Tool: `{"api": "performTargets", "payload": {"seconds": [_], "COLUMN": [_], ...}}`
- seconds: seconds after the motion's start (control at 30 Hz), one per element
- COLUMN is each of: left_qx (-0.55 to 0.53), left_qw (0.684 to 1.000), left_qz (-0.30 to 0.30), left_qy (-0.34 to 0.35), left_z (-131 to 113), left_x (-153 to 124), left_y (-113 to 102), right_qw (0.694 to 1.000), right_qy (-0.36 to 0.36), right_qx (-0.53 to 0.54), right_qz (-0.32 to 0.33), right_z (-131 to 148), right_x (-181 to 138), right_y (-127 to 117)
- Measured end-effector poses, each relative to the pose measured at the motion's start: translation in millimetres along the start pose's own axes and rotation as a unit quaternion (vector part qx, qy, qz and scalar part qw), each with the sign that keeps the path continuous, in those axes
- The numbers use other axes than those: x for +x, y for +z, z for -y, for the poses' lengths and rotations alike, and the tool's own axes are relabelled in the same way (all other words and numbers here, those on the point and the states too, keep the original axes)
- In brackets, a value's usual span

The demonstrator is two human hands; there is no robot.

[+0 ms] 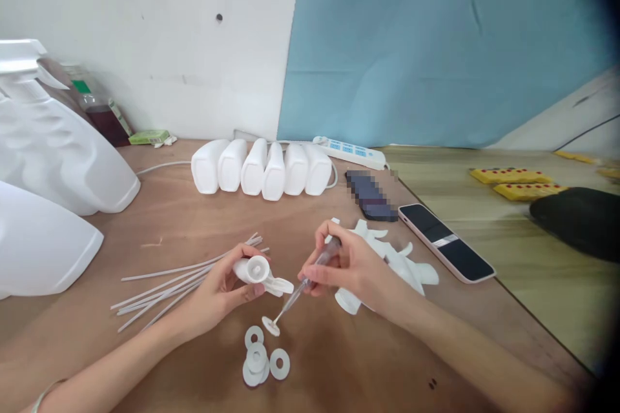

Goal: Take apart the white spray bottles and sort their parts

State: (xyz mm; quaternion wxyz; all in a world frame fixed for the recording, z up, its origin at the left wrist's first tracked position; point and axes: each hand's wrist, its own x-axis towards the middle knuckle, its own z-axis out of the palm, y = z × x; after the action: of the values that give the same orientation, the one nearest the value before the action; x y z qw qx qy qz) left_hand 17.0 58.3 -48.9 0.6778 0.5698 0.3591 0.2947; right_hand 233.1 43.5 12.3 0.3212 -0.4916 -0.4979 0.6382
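My left hand (217, 297) grips a white trigger spray head (258, 269), its round opening turned up towards me. Between the fingers of my right hand (356, 268) is a slim pen-like tool (296, 293) with a see-through body, slanting down to the left. A white washer (270, 326) sits at the tool's thin tip, tilted, just below the spray head. Several more flat ring washers (279, 364) lie on the table in front, some overlapping. Beneath and beyond my right hand is a pile of white spray heads (404, 268), partly covered by the hand.
Thin white tubes (165, 293) lie left of centre on the brown table. Several small white bottles (255, 168) stand in a row at the back, before a power strip (351, 152). Large white bottles (58, 142) crowd the left. Two phones (448, 242) lie at right.
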Motion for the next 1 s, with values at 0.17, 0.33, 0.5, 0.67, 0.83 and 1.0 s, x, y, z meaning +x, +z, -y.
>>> {"api": "performTargets", "payload": {"seconds": [0.17,0.33,0.5,0.67,0.83,1.0], "left_qx": [0.041,0.133,0.238,0.263,0.238,0.202], "left_qw": [0.998,0.989,0.967,0.963,0.969,0.972], "left_qz": [-0.036,-0.057,-0.077,-0.007,0.038,0.054], "left_qy": [0.023,0.03,0.051,0.051,0.053,0.11], "left_z": [7,8,-4,-10,-4,0], "left_x": [3,11,30,44,44,42], "left_y": [4,18,44,58,53,42], "right_qw": [0.973,0.834,0.766,0.701,0.694,0.674], "right_qy": [-0.156,-0.486,-0.577,-0.613,-0.628,-0.64], "right_qx": [-0.156,-0.238,-0.28,-0.355,-0.351,-0.367], "right_qz": [-0.065,-0.104,-0.04,0.078,0.029,-0.037], "right_z": [-27,-58,-80,-82,-87,-94], "right_x": [-33,-50,-49,-42,-38,-40], "right_y": [5,14,18,2,3,13]}}
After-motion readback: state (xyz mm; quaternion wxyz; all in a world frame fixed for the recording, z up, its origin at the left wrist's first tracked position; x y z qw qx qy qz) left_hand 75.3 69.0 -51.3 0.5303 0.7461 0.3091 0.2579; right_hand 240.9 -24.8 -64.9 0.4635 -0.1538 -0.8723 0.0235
